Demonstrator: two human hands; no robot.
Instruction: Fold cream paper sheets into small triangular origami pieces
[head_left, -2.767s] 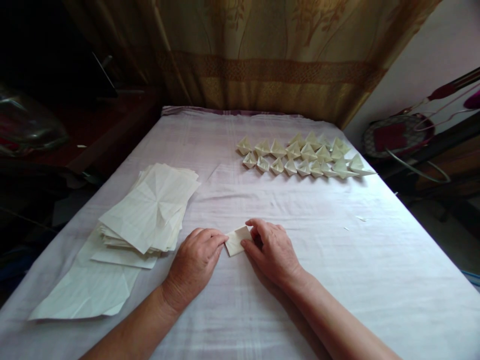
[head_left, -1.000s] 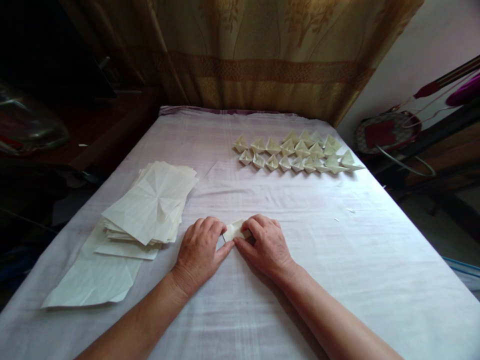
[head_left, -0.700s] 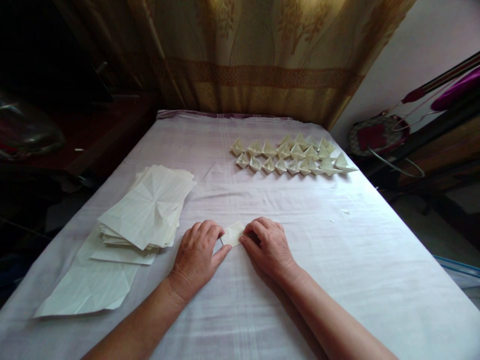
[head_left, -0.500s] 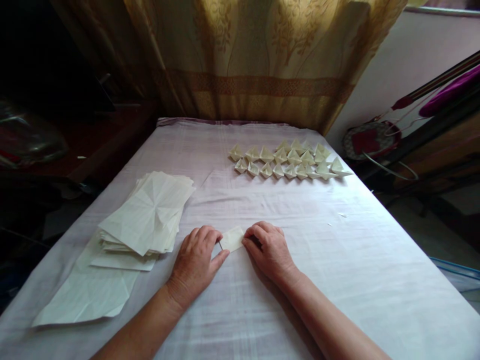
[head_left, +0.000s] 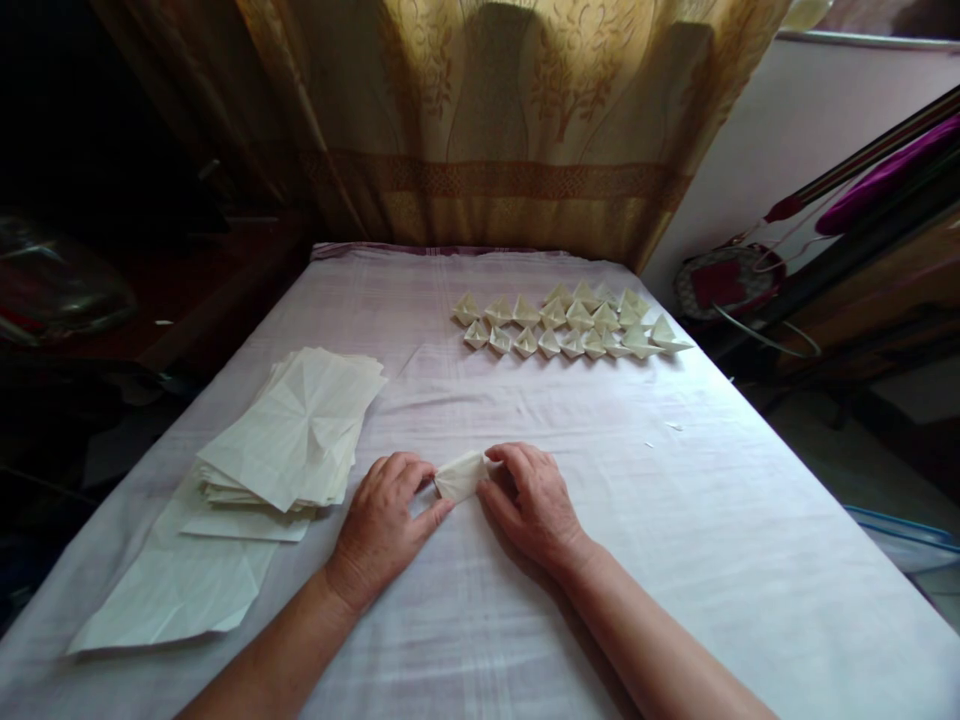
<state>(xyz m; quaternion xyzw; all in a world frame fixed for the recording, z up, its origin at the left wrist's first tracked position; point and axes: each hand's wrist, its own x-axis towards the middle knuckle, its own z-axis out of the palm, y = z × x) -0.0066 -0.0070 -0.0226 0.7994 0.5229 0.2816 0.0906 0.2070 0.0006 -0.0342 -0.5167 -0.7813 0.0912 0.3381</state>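
Observation:
A small piece of folded paper (head_left: 459, 477), pale cream with creases fanning from its left end, lies on the cloth between my two hands. My left hand (head_left: 390, 510) grips its left end, thumb below and index finger above. At the right end, the thumb and fingers of my right hand (head_left: 531, 497) hold the paper by its edges. Left of my left hand lies a stack of creased paper sheets (head_left: 292, 425), with a longer sheet (head_left: 180, 580) sticking out beneath it.
Rows of folded paper boats (head_left: 566, 325) stand toward the far right of the cloth-covered table (head_left: 675, 560). Small paper scraps (head_left: 673, 427) lie right of my right hand. A gold curtain (head_left: 487, 110) hangs behind the table, and a patterned bag (head_left: 727, 280) is beyond its right edge.
The folded paper now shows fanned creases on its upper face, where it looked plain before. My right thumb and index finger have spread apart along its right end.

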